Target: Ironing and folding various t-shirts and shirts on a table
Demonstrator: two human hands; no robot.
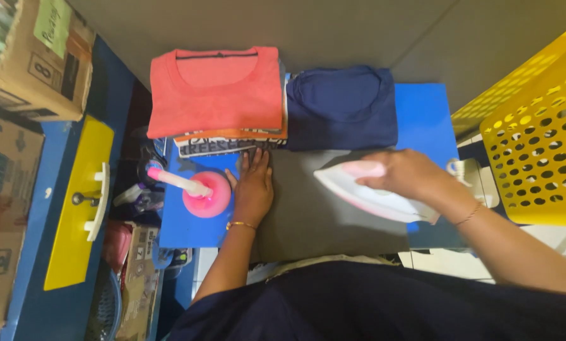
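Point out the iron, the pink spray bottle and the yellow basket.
Iron (pixel 352 186): head view, on its white body.
Spray bottle (pixel 208 196): head view, on its round pink body.
Basket (pixel 538 145): head view, on its perforated wall.

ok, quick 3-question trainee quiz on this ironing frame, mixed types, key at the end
1. True or false: the right hand grips the handle of the white and pink iron.
2. What does the left hand rest on?
A. the coral shirt
B. the grey cloth
C. the yellow basket
3. Fill in: the pink spray bottle lies just to the ____ of the left hand in the picture.

Key:
1. True.
2. B, flat on the grey cloth spread over the blue board.
3. Left.
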